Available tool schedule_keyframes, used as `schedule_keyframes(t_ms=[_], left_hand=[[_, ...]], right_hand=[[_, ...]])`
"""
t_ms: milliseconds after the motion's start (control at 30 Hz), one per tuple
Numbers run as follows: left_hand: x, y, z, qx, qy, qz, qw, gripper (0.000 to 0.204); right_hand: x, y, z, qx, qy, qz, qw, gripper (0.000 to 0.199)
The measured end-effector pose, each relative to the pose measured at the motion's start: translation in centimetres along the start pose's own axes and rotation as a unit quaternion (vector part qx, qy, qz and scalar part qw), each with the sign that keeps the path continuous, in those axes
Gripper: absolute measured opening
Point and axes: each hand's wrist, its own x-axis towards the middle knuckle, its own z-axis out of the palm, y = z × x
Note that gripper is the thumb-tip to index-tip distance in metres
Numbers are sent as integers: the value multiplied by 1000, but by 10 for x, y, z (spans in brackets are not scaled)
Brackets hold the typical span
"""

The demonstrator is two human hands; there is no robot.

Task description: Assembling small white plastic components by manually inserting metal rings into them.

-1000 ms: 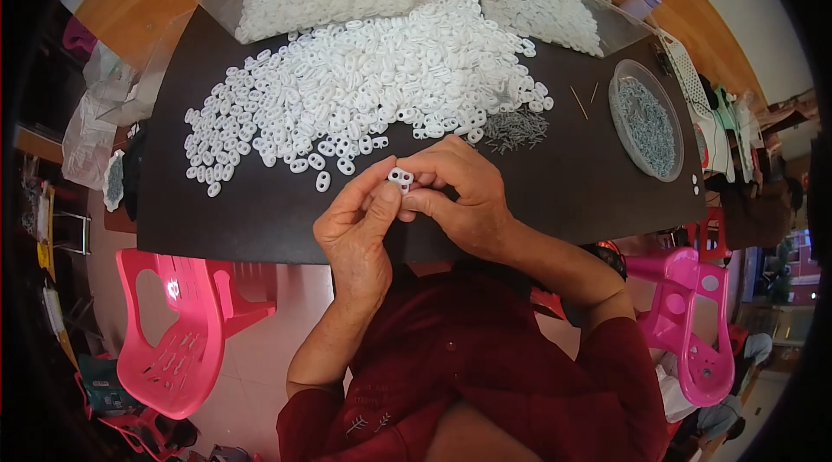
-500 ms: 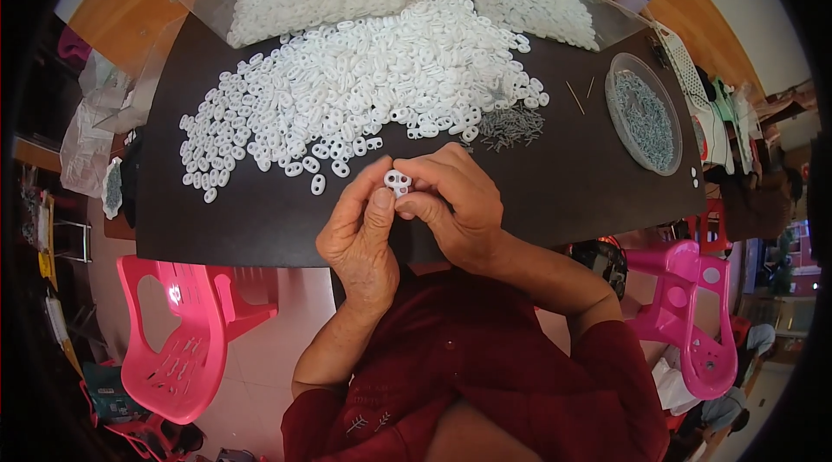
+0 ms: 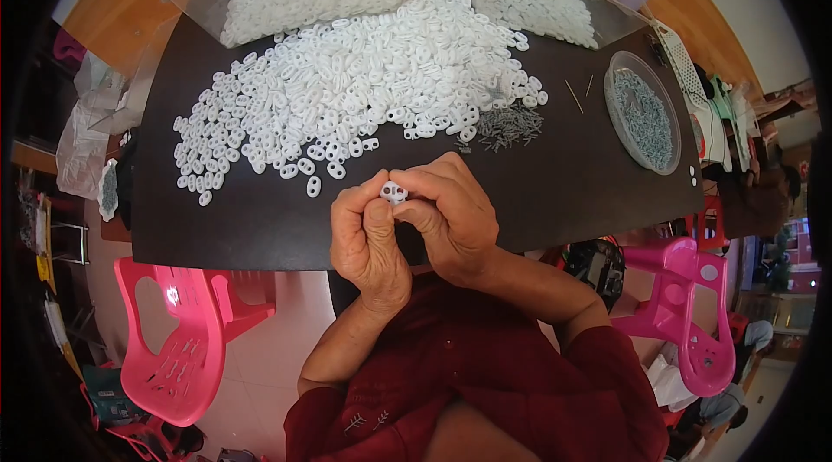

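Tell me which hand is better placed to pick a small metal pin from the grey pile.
Right. The right hand lies nearer the grey pile of small metal pins, up and to its right. The left hand sits farther away; both pinch the small white plastic piece.

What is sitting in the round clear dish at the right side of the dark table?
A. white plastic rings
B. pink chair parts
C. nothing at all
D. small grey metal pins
D: the round clear dish holds a layer of small grey metal pins, like the loose heap of pins on the dark table beside the white rings.
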Motion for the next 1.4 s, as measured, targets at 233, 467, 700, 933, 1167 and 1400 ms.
schedule_keyframes(t_ms=[233,467,700,933,1167,1400], left_hand=[[0,0,1,-7,9,20,1000,22],[-1,-2,-1,-16,-3,19,1000,21],[-4,-6,4,-4,25,34,999,16],[9,15,-3,-80,44,-86,992,17],[8,10,-7,-149,-30,-64,986,22],[-3,-3,-3,-68,26,3,997,19]], right_hand=[[0,1,3,-10,15,-35,999,26],[-5,2,3,-17,0,-24,1000,25],[-7,5,6,-53,13,-75,996,25],[11,-2,0,-33,-32,-77,996,30],[7,1,-1,24,-17,-14,999,27],[-1,1,9,-6,8,-43,999,29]])
